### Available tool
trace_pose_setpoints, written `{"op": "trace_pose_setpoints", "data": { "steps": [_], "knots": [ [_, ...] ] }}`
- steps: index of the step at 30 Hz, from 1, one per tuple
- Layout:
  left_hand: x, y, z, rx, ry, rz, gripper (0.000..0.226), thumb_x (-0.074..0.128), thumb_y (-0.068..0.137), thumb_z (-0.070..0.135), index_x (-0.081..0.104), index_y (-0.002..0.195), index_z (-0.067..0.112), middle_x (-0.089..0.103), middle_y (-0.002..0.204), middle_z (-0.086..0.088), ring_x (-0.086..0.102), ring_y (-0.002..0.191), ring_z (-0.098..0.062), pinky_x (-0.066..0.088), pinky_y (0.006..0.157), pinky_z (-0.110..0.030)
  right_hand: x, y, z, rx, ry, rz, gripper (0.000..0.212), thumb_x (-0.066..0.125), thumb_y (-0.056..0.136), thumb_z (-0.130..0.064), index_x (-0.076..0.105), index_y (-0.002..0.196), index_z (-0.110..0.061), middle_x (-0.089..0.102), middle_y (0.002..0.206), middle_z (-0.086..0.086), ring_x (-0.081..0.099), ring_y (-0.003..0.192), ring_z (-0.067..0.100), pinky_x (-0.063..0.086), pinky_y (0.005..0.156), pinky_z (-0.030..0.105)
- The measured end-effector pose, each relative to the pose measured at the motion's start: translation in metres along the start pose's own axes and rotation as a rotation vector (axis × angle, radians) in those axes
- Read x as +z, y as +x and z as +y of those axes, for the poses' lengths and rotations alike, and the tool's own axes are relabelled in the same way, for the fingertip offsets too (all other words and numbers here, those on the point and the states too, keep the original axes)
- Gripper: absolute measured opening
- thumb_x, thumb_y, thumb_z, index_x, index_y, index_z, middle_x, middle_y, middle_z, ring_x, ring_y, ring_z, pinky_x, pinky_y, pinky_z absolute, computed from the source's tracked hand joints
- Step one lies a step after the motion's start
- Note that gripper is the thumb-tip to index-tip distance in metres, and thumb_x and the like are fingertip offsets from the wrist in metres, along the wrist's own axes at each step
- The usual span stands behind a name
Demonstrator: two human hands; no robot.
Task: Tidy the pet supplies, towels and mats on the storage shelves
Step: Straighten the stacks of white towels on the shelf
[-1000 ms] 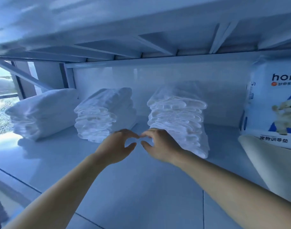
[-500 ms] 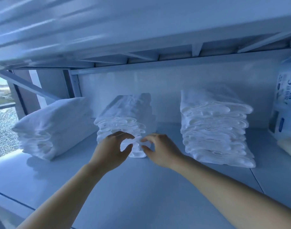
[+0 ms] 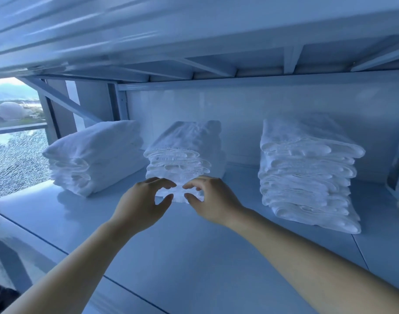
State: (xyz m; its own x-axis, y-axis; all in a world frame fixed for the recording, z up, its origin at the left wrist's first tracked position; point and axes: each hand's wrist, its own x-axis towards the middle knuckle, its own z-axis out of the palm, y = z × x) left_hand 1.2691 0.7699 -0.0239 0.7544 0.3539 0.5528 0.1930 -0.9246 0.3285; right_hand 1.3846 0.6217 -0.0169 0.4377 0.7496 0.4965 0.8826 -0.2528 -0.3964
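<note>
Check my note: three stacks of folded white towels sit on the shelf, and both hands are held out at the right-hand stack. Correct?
One detail is off. The head view shows three stacks of folded white towels on the shelf, but the left hand and right hand are held out at the middle stack, not the right-hand stack, which stands apart from them.

Three white folded towel stacks (image 3: 182, 155) side by side on shelf (image 3: 194, 257)
</note>
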Motion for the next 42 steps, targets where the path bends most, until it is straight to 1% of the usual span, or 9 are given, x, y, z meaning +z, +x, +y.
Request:
{"op": "trace_pose_setpoints", "data": {
  "steps": [7, 16, 19, 22, 25, 28, 34, 38, 42],
  "knots": [
    [-0.002, 0.006, -0.028, -0.011, -0.013, 0.013, 0.022, 0.059, 0.085, 0.032, 0.062, 0.107, 0.037, 0.061, 0.103, 0.025, 0.059, 0.097, -0.004, 0.048, 0.074, -0.025, 0.019, 0.023, -0.012, -0.007, 0.007, -0.033, 0.028, 0.055, 0.090, -0.032, 0.061, 0.117, -0.024, 0.060, 0.119, -0.008, 0.053, 0.110, 0.012, 0.044, 0.091, 0.030],
    [-0.029, 0.021, -0.101, -0.048, 0.040, 0.049, 0.020, 0.062, 0.083, 0.029, 0.064, 0.102, 0.035, 0.062, 0.101, 0.024, 0.061, 0.097, -0.006, 0.049, 0.077, -0.026, 0.064, 0.074, -0.039, -0.037, 0.036, -0.050, 0.029, 0.054, 0.091, -0.032, 0.061, 0.116, -0.022, 0.061, 0.120, -0.008, 0.054, 0.109, 0.009, 0.042, 0.089, 0.025],
    [-0.040, 0.023, -0.129, -0.055, 0.053, 0.057, 0.021, 0.064, 0.082, 0.025, 0.066, 0.102, 0.031, 0.065, 0.102, 0.018, 0.062, 0.096, -0.009, 0.048, 0.077, -0.025, 0.082, 0.094, -0.051, -0.058, 0.040, -0.053, 0.029, 0.055, 0.091, -0.031, 0.062, 0.117, -0.021, 0.061, 0.118, -0.007, 0.054, 0.108, 0.010, 0.042, 0.089, 0.024],
    [-0.053, 0.023, -0.159, -0.084, 0.072, 0.080, 0.022, 0.065, 0.081, 0.023, 0.066, 0.102, 0.030, 0.065, 0.106, 0.015, 0.061, 0.096, -0.012, 0.044, 0.073, -0.025, 0.103, 0.113, -0.064, -0.071, 0.048, -0.079, 0.029, 0.054, 0.091, -0.030, 0.061, 0.117, -0.020, 0.061, 0.117, -0.007, 0.053, 0.109, 0.009, 0.041, 0.088, 0.022],
    [-0.064, 0.023, -0.191, -0.099, 0.088, 0.097, 0.025, 0.067, 0.080, 0.022, 0.066, 0.103, 0.031, 0.061, 0.114, 0.014, 0.059, 0.100, -0.013, 0.038, 0.072, -0.023, 0.128, 0.133, -0.077, -0.079, 0.054, -0.081, 0.029, 0.055, 0.090, -0.031, 0.061, 0.117, -0.020, 0.060, 0.118, -0.006, 0.054, 0.108, 0.012, 0.045, 0.090, 0.028],
    [-0.073, 0.026, -0.222, -0.113, 0.140, 0.119, 0.031, 0.069, 0.077, 0.023, 0.064, 0.106, 0.034, 0.054, 0.125, 0.010, 0.057, 0.106, -0.018, 0.048, 0.073, -0.030, 0.152, 0.152, -0.091, -0.101, 0.051, -0.081, 0.034, 0.057, 0.090, -0.030, 0.058, 0.121, -0.017, 0.055, 0.126, -0.003, 0.054, 0.111, 0.017, 0.045, 0.093, 0.031],
    [-0.075, 0.043, -0.264, -0.100, 0.199, 0.118, 0.065, 0.073, 0.072, 0.023, 0.045, 0.130, 0.036, 0.034, 0.145, 0.004, 0.047, 0.122, -0.027, 0.049, 0.082, -0.038, 0.185, 0.187, -0.108, -0.110, -0.039, -0.083, 0.059, 0.059, 0.088, -0.034, 0.035, 0.140, -0.020, 0.025, 0.147, 0.002, 0.032, 0.132, 0.023, 0.039, 0.102, 0.036],
    [-0.070, 0.055, -0.284, -0.112, 0.217, 0.083, 0.093, 0.077, 0.071, 0.023, 0.022, 0.144, 0.039, 0.013, 0.155, 0.000, 0.046, 0.123, -0.033, 0.048, 0.077, -0.038, 0.196, 0.205, -0.115, -0.126, -0.108, -0.065, 0.071, 0.060, 0.087, -0.035, 0.020, 0.145, -0.028, 0.006, 0.155, 0.002, 0.017, 0.140, 0.024, 0.040, 0.100, 0.038],
    [-0.065, 0.067, -0.304, -0.125, 0.234, 0.055, 0.110, 0.080, 0.069, 0.023, 0.002, 0.143, 0.046, 0.001, 0.157, -0.001, 0.051, 0.117, -0.036, 0.047, 0.071, -0.036, 0.207, 0.220, -0.115, -0.145, -0.182, -0.077, 0.076, 0.060, 0.087, -0.034, 0.013, 0.147, -0.031, -0.009, 0.156, 0.002, 0.002, 0.143, 0.025, 0.036, 0.104, 0.042]
  ]
}}
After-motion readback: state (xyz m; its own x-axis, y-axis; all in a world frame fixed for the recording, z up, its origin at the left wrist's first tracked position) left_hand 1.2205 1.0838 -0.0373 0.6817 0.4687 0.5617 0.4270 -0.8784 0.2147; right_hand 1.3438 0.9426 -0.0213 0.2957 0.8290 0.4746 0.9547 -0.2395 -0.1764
